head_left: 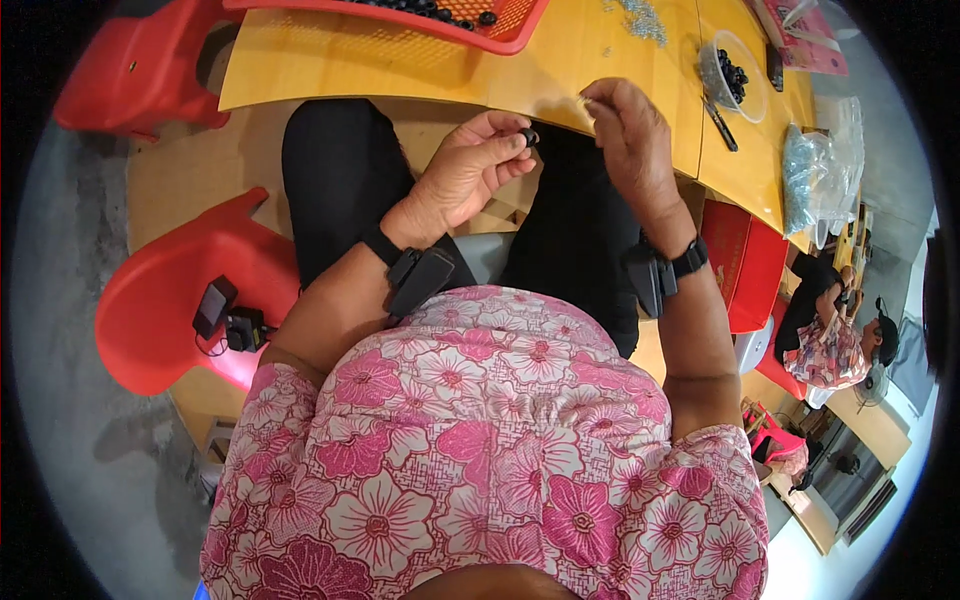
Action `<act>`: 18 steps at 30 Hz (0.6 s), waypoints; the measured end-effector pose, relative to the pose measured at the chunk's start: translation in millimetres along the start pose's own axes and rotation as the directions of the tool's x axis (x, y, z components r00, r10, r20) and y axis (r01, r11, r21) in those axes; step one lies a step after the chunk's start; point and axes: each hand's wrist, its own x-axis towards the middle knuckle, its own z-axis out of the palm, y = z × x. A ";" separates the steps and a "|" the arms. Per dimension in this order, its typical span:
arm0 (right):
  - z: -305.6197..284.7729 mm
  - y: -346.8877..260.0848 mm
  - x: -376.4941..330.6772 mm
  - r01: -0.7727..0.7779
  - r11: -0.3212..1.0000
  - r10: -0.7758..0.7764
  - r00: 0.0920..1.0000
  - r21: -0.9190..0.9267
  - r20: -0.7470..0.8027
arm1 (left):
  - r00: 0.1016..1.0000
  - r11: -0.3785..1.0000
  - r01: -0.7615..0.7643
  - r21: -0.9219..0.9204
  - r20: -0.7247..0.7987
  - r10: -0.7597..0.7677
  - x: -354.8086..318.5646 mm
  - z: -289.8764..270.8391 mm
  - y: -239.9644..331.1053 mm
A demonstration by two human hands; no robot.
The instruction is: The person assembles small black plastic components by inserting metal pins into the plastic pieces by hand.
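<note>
My left hand [470,170] pinches a small black ring-like part [529,136] between thumb and fingertips, held above my lap just off the yellow table's [400,70] edge. My right hand [630,135] is close beside it on the right, fingertips pinched on a tiny thin light-coloured piece [585,100] that is too small to make out. The two hands are a few centimetres apart. Both wrists wear black straps with small black devices.
A red mesh tray [500,35] with black parts lies at the table's far edge. A clear round bowl [735,75] of dark parts, a black pen [720,125] and clear bags [815,175] sit right. Red chairs [170,300] stand left. Another person [830,330] sits far right.
</note>
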 end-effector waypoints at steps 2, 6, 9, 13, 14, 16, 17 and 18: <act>2.8 -10.8 -10.5 0.012 1.000 -0.012 0.999 0.001 0.044 | 1.000 1.000 -0.011 0.007 0.005 0.011 -0.2 1.8 -0.5; 9.8 -24.2 -19.7 -0.033 0.999 0.028 0.987 0.031 0.155 | 1.000 0.999 -0.017 0.050 -0.020 0.018 -2.4 2.1 -1.0; 13.4 -27.2 -22.4 0.005 1.000 0.001 0.980 -0.028 0.198 | 1.000 0.998 -0.028 0.049 -0.006 0.028 -3.1 1.6 -1.6; 16.4 -26.6 -24.4 0.020 0.999 -0.008 0.975 -0.049 0.222 | 1.000 0.998 -0.016 0.065 0.001 0.016 -4.7 1.9 -1.3; 16.2 -26.9 -24.2 0.023 0.997 -0.004 0.972 -0.075 0.236 | 1.000 0.998 -0.017 0.064 0.002 0.017 -5.1 2.3 -1.3; 14.1 -27.4 -21.7 0.078 0.991 -0.049 0.968 -0.110 0.246 | 1.000 0.996 -0.014 0.089 -0.022 0.016 -5.1 3.6 -1.4; 12.4 -27.9 -19.8 0.133 0.981 -0.093 0.962 -0.142 0.257 | 1.000 0.996 -0.015 0.087 -0.020 0.016 -5.0 3.6 -1.3; 10.4 -29.1 -17.5 0.133 0.980 -0.093 0.962 -0.145 0.258 | 1.000 0.996 -0.019 0.084 -0.016 0.021 -5.0 3.4 -1.2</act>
